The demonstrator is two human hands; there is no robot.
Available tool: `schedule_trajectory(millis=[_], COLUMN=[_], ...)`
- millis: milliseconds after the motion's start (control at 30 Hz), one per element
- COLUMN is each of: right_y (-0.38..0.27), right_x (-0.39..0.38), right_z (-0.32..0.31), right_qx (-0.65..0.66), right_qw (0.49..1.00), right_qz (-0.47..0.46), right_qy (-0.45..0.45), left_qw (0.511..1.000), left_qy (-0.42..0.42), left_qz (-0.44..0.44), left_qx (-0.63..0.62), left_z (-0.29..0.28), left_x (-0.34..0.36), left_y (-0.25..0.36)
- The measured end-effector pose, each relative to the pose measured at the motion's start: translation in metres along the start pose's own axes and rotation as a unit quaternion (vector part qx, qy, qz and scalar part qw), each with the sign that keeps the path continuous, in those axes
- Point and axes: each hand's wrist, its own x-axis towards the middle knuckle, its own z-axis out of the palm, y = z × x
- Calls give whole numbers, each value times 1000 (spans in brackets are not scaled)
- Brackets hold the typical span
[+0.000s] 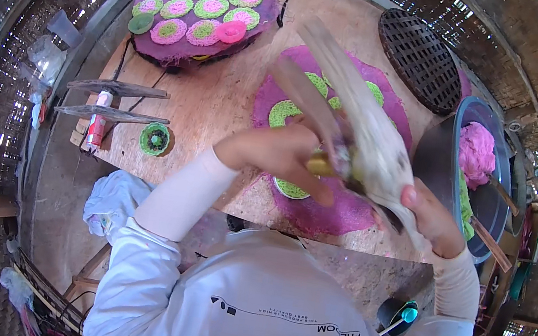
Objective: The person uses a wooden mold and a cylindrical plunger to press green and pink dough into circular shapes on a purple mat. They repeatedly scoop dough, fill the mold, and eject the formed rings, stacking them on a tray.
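A wooden hand press [380, 133], two long pale bars with a yellowish metal cylinder [320, 164] between them, is tilted over the table and blurred by motion. My left hand [275, 148] closes around it beside the cylinder, some fingers hidden behind the bars. Around its near end, my right hand [433, 219] is wrapped. Beneath lies a purple cloth [346, 212] on a round base, bearing several green lacy rounds of thin strands [285, 112]. One green round [291, 189] shows just below my left hand. The press and my hands cover the middle of the cloth.
At the far left, a purple-covered round tray [167, 53] bears pink-and-green rounds and small plastic moulds. Another wooden press [102, 110] and a green mould [154, 139] are nearer. A woven disc [419, 62] lies far right; a basin [463, 121] holds pink and green dough.
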Motion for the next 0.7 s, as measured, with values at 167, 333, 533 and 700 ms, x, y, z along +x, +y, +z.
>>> schedule_trajectory(millis=[167, 333, 533, 700], right_y=[-14, 81, 93, 84], right_x=[45, 95, 99, 91], right_z=[20, 41, 57, 54], right_qx=[111, -459, -524, -557], right_qw=[986, 832, 776, 762], right_qz=[-125, -230, -229, -216], right_qy=[10, 212, 266, 249], left_qw=[972, 882, 796, 789], left_qy=[225, 411, 470, 493], left_qz=[-54, -193, -258, -250], left_qx=[-31, -124, -280, -269], left_z=[-5, -17, -14, -11], left_x=[2, -30, -68, -74], left_y=[22, 41, 33, 34])
